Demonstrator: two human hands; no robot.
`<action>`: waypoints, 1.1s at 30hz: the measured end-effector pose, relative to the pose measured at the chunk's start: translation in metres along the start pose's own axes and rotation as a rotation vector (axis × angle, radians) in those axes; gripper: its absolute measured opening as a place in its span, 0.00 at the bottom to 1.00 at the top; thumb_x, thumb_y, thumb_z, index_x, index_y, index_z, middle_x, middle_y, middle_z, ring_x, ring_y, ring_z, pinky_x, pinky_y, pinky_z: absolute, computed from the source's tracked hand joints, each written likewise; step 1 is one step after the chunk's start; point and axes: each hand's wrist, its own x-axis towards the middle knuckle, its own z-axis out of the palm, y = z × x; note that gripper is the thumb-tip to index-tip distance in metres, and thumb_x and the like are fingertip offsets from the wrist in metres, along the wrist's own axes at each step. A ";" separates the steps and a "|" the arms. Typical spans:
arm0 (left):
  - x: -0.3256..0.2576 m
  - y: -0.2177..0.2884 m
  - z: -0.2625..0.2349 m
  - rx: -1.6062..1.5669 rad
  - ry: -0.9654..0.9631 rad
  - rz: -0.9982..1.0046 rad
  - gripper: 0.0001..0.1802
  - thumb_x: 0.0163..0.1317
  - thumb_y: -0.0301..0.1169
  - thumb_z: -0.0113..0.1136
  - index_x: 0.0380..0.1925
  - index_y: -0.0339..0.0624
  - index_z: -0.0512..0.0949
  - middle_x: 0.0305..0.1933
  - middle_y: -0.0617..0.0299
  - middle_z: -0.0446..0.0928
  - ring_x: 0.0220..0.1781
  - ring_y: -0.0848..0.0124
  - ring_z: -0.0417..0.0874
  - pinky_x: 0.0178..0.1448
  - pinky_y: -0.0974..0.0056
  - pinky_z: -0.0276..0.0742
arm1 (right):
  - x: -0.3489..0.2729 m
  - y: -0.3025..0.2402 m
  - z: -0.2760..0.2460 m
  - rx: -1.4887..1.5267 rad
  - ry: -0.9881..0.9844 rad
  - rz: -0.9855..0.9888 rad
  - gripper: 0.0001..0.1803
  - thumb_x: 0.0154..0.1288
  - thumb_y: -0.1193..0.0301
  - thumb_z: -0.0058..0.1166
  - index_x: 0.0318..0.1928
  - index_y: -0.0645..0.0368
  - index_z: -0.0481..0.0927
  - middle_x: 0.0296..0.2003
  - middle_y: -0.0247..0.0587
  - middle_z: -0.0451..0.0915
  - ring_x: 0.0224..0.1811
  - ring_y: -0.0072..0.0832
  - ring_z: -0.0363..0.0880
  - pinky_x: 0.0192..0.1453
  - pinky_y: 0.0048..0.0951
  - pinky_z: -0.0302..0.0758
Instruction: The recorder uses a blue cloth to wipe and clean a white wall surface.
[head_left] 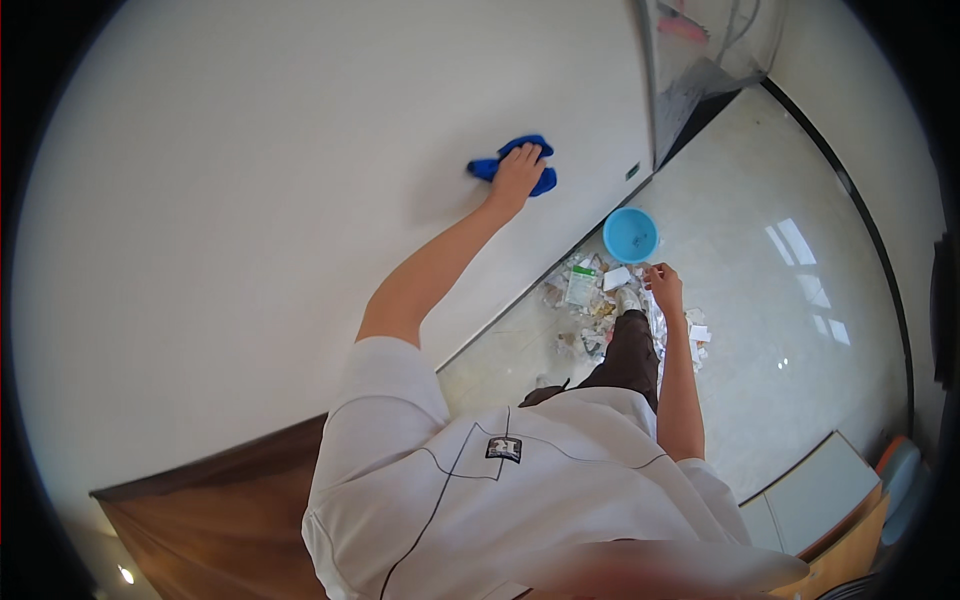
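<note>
The left hand (517,172) presses flat, fingers spread, on a blue cloth (520,165) against the white wall (250,200), near its right edge. Lower right, a blue basin (630,234) sits on the floor (780,330) beside litter (590,300). The right hand (663,283) hangs loosely curled, seemingly empty.

Wide bare white wall (250,180) all round my left hand (517,175), which presses a blue cloth (500,165) on it: free sweep left, up and down. To the right the wall ends at a corner edge, a glass panel (710,60) beyond. Below, floor (800,300) mostly open, but a blue basin (630,234) and a heap of paper litter (590,300) crowd the wall's foot, close by my right hand (663,285). Brown wooden panel (210,510) lower left.
</note>
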 end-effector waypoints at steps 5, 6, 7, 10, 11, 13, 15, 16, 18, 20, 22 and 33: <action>-0.195 -0.040 -0.032 -0.099 0.063 -0.223 0.18 0.53 0.28 0.55 0.46 0.51 0.78 0.49 0.61 0.73 0.47 0.65 0.74 0.47 0.64 0.70 | -0.012 0.004 0.050 -0.138 -0.082 -0.109 0.13 0.66 0.68 0.49 0.38 0.67 0.79 0.28 0.44 0.83 0.27 0.27 0.82 0.33 0.28 0.78; -0.237 -0.046 -0.044 -0.095 0.061 -0.288 0.20 0.50 0.26 0.57 0.46 0.52 0.78 0.46 0.63 0.74 0.45 0.65 0.74 0.45 0.63 0.71 | -0.016 0.010 0.060 -0.173 -0.103 -0.163 0.13 0.65 0.68 0.49 0.39 0.66 0.80 0.28 0.44 0.83 0.27 0.27 0.82 0.33 0.28 0.79; -0.282 -0.050 -0.055 -0.092 0.051 -0.340 0.21 0.48 0.25 0.59 0.46 0.53 0.79 0.45 0.63 0.74 0.45 0.65 0.74 0.45 0.62 0.71 | -0.021 0.013 0.069 -0.176 -0.109 -0.187 0.13 0.65 0.67 0.49 0.39 0.66 0.80 0.28 0.44 0.83 0.27 0.27 0.82 0.32 0.27 0.78; -0.414 -0.063 -0.081 -0.082 0.003 -0.509 0.22 0.47 0.25 0.59 0.46 0.53 0.79 0.44 0.63 0.74 0.44 0.64 0.74 0.46 0.61 0.71 | -0.055 0.000 0.108 -0.205 -0.164 -0.265 0.15 0.66 0.65 0.47 0.41 0.63 0.80 0.30 0.42 0.83 0.27 0.27 0.82 0.31 0.27 0.77; -0.458 -0.065 -0.085 -0.094 -0.017 -0.573 0.22 0.48 0.25 0.59 0.47 0.53 0.78 0.45 0.62 0.74 0.44 0.64 0.74 0.47 0.61 0.71 | -0.074 -0.005 0.121 -0.244 -0.178 -0.250 0.15 0.66 0.65 0.47 0.41 0.62 0.80 0.29 0.42 0.83 0.27 0.26 0.82 0.31 0.27 0.77; -0.548 -0.072 -0.087 -0.069 0.012 -0.695 0.23 0.47 0.25 0.60 0.47 0.54 0.78 0.44 0.62 0.74 0.44 0.62 0.74 0.47 0.59 0.71 | -0.107 -0.006 0.149 -0.339 -0.195 -0.304 0.14 0.67 0.65 0.47 0.41 0.61 0.80 0.28 0.41 0.83 0.26 0.25 0.82 0.30 0.26 0.76; -0.631 -0.073 -0.077 -0.032 0.147 -0.861 0.23 0.44 0.26 0.64 0.45 0.54 0.79 0.42 0.60 0.73 0.44 0.58 0.73 0.48 0.56 0.70 | -0.133 0.016 0.179 -0.432 -0.259 -0.453 0.12 0.68 0.66 0.47 0.40 0.60 0.80 0.26 0.40 0.82 0.25 0.24 0.82 0.29 0.26 0.75; -0.675 -0.066 -0.073 -0.002 0.231 -0.958 0.23 0.42 0.26 0.66 0.43 0.54 0.80 0.41 0.57 0.72 0.45 0.56 0.73 0.48 0.54 0.69 | -0.157 0.015 0.199 -0.498 -0.292 -0.418 0.11 0.68 0.67 0.48 0.38 0.61 0.80 0.25 0.39 0.82 0.25 0.23 0.81 0.29 0.25 0.75; -0.743 -0.060 -0.069 -0.004 0.347 -1.219 0.29 0.40 0.28 0.72 0.48 0.48 0.76 0.40 0.51 0.69 0.49 0.50 0.70 0.53 0.52 0.68 | -0.218 -0.013 0.224 -0.419 -0.331 -0.381 0.11 0.68 0.68 0.48 0.38 0.61 0.80 0.25 0.38 0.82 0.25 0.22 0.81 0.29 0.24 0.74; -0.778 -0.046 -0.058 -0.125 0.556 -1.473 0.31 0.41 0.27 0.72 0.49 0.44 0.72 0.43 0.50 0.69 0.52 0.50 0.69 0.56 0.51 0.67 | -0.249 -0.027 0.220 -0.468 -0.319 -0.392 0.11 0.68 0.69 0.47 0.38 0.61 0.80 0.25 0.38 0.82 0.25 0.22 0.81 0.29 0.23 0.74; -0.799 -0.038 -0.034 -0.237 0.780 -1.712 0.33 0.42 0.25 0.72 0.51 0.40 0.69 0.45 0.49 0.69 0.55 0.50 0.68 0.58 0.50 0.66 | -0.266 -0.036 0.219 -0.503 -0.308 -0.413 0.10 0.68 0.69 0.47 0.38 0.61 0.80 0.25 0.38 0.82 0.25 0.22 0.81 0.29 0.23 0.73; -0.693 -0.041 0.042 -0.567 2.048 -2.003 0.06 0.52 0.25 0.52 0.25 0.33 0.68 0.29 0.60 0.73 0.27 0.68 0.71 0.32 0.62 0.72 | -0.292 -0.029 0.195 -0.276 -0.160 -0.340 0.10 0.67 0.70 0.46 0.40 0.61 0.79 0.26 0.38 0.81 0.25 0.21 0.79 0.30 0.22 0.72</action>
